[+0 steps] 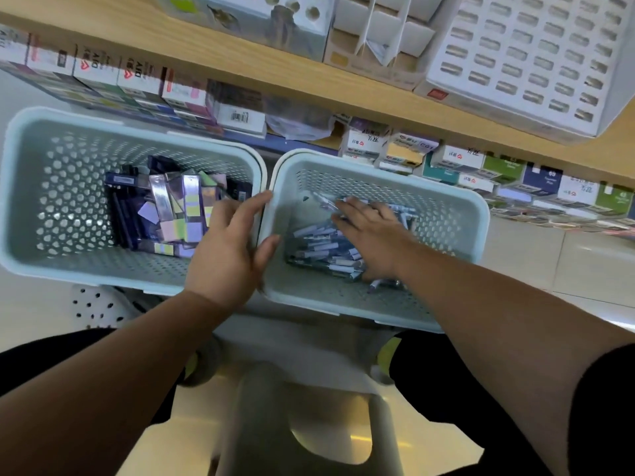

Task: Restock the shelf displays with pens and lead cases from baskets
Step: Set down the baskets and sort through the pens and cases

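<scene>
Two pale blue perforated baskets sit side by side on the floor. The left basket [31,187] holds several dark and shiny lead cases [165,211]. A pile of blue and white pens [319,249] lies in the right basket [457,214]. My left hand [230,249] rests with straight fingers on the rims where the two baskets meet. My right hand [371,231] reaches into the right basket and lies flat on the pens; its fingertips are among them and I cannot tell whether they hold any.
A wooden shelf [240,63] runs across the top with a white slotted display [522,60], a white divider box [374,32] and a holed display box [275,15]. Rows of stationery boxes [457,159] fill the lower shelf. A grey stool [309,407] stands between my legs.
</scene>
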{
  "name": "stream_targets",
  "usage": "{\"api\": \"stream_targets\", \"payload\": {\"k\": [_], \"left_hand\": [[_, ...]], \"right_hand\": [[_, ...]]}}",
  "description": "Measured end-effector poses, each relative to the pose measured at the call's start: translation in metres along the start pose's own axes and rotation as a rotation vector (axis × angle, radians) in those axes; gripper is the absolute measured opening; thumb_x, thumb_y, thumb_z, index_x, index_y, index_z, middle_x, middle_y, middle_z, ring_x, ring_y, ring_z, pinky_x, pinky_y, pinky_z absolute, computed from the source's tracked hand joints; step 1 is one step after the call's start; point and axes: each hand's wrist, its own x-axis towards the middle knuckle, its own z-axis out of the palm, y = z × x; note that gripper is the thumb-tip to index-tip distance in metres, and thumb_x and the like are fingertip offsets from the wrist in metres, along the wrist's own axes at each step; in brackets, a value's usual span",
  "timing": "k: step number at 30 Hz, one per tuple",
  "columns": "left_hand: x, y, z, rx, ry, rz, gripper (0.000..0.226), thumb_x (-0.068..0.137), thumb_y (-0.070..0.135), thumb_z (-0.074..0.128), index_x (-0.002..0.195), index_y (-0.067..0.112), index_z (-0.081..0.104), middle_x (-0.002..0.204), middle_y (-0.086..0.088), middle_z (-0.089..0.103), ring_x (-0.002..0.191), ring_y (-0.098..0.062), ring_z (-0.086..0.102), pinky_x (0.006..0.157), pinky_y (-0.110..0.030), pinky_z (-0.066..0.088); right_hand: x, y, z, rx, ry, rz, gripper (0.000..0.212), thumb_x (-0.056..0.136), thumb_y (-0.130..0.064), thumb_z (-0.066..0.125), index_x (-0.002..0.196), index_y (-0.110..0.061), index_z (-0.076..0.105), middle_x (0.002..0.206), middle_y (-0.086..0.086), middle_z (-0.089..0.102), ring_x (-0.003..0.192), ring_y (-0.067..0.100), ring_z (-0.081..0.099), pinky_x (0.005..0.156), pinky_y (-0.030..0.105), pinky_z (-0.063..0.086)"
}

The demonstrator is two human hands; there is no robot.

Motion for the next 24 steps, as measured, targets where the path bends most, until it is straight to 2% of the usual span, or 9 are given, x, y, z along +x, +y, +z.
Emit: {"api": "stream_targets", "payload": {"k": [2,5,7,9,11,13,20,22,24], "left_hand": [[0.000,0.000,0.001,0.018,-0.010,-0.002,0.060,0.093,0.031,0.063,0.149,0.026,0.042,0.127,-0.014,0.045,0.096,-0.033,0.058,0.082,-0.046,0.056],[-0.001,0.001,0.002,0.026,-0.020,-0.002,0.060,0.093,0.035,0.057,0.150,0.027,0.040,0.127,-0.012,0.043,0.087,-0.032,0.059,0.076,-0.048,0.059],[-0.001,0.001,0.002,0.024,-0.028,0.001,0.059,0.094,0.038,0.055,0.150,0.028,0.039,0.127,-0.011,0.043,0.083,-0.030,0.059,0.073,-0.049,0.060],[-0.001,0.000,0.002,0.037,-0.024,0.001,0.060,0.094,0.038,0.056,0.150,0.027,0.039,0.127,-0.012,0.043,0.089,-0.031,0.058,0.075,-0.049,0.059],[-0.001,0.000,0.003,0.044,-0.023,-0.004,0.060,0.094,0.036,0.058,0.151,0.027,0.039,0.127,-0.012,0.043,0.092,-0.031,0.057,0.077,-0.048,0.058],[-0.001,-0.001,0.003,0.046,-0.022,-0.002,0.060,0.095,0.034,0.059,0.151,0.027,0.039,0.128,-0.012,0.042,0.091,-0.030,0.057,0.077,-0.047,0.058],[-0.001,-0.003,0.004,0.026,-0.022,0.026,0.058,0.096,0.032,0.061,0.150,0.026,0.040,0.125,-0.012,0.043,0.080,-0.027,0.056,0.074,-0.043,0.057],[0.000,-0.004,0.004,0.025,-0.021,0.025,0.059,0.096,0.032,0.061,0.150,0.026,0.039,0.126,-0.012,0.043,0.080,-0.026,0.055,0.074,-0.042,0.056],[0.001,-0.005,0.004,0.017,-0.024,0.026,0.059,0.096,0.033,0.060,0.151,0.027,0.038,0.127,-0.012,0.042,0.080,-0.027,0.055,0.074,-0.043,0.056]], "right_hand": [[0.004,-0.006,0.001,-0.007,0.033,0.035,0.117,0.069,-0.030,0.083,0.160,-0.016,0.010,0.166,0.012,0.003,0.152,0.033,0.004,0.121,0.049,0.010],[0.013,-0.006,-0.009,-0.057,-0.003,0.037,0.117,0.062,-0.040,0.087,0.157,-0.020,0.021,0.161,0.012,0.013,0.146,0.034,0.016,0.116,0.050,0.022],[0.015,-0.004,-0.012,-0.041,0.021,0.021,0.097,0.067,-0.035,0.084,0.150,-0.022,0.036,0.158,0.011,0.021,0.142,0.033,0.023,0.111,0.047,0.028],[0.016,-0.002,-0.011,-0.018,0.051,0.010,0.079,0.071,-0.026,0.079,0.143,-0.022,0.047,0.156,0.011,0.026,0.140,0.032,0.027,0.108,0.045,0.029],[0.016,-0.002,-0.010,0.003,0.061,0.017,0.073,0.068,-0.027,0.081,0.136,-0.022,0.055,0.155,0.010,0.029,0.139,0.031,0.029,0.106,0.044,0.030],[0.016,-0.002,-0.011,0.027,0.060,0.020,0.073,0.064,-0.037,0.085,0.131,-0.022,0.059,0.152,0.008,0.033,0.135,0.029,0.032,0.105,0.043,0.031],[0.015,-0.003,-0.020,0.088,0.033,0.018,0.055,0.072,-0.051,0.076,0.118,-0.023,0.064,0.125,0.001,0.053,0.123,0.025,0.039,0.104,0.043,0.033],[0.012,-0.004,-0.025,0.166,0.006,0.049,0.041,0.073,-0.049,0.077,0.101,-0.025,0.060,0.107,-0.001,0.055,0.114,0.024,0.043,0.100,0.042,0.036],[0.009,-0.003,-0.032,0.268,-0.021,0.079,0.036,0.073,-0.044,0.078,0.086,-0.026,0.049,0.092,-0.002,0.051,0.100,0.023,0.046,0.092,0.039,0.042]]}}
